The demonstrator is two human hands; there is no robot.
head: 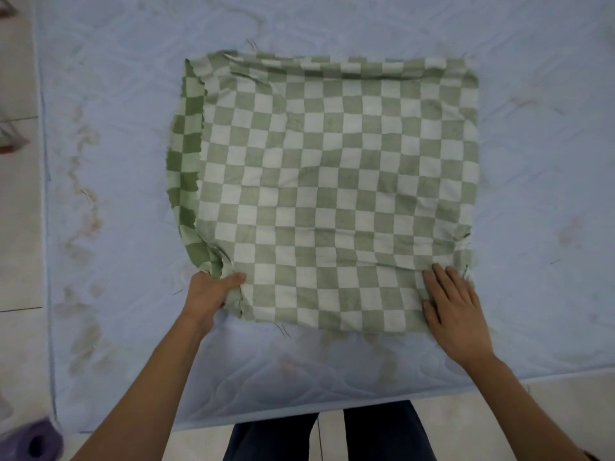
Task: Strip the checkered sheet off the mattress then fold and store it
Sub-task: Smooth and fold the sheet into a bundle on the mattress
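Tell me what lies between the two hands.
Only the near edge of the folded checkered sheet, flat on the mattress, spans from the left hand to the right hand, as the head view shows.

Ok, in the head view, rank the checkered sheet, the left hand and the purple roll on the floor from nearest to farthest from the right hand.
1. The checkered sheet: the right hand lies flat on its near right corner.
2. The left hand: gripping the sheet's near left corner.
3. The purple roll: on the floor, far lower left, past the mattress.
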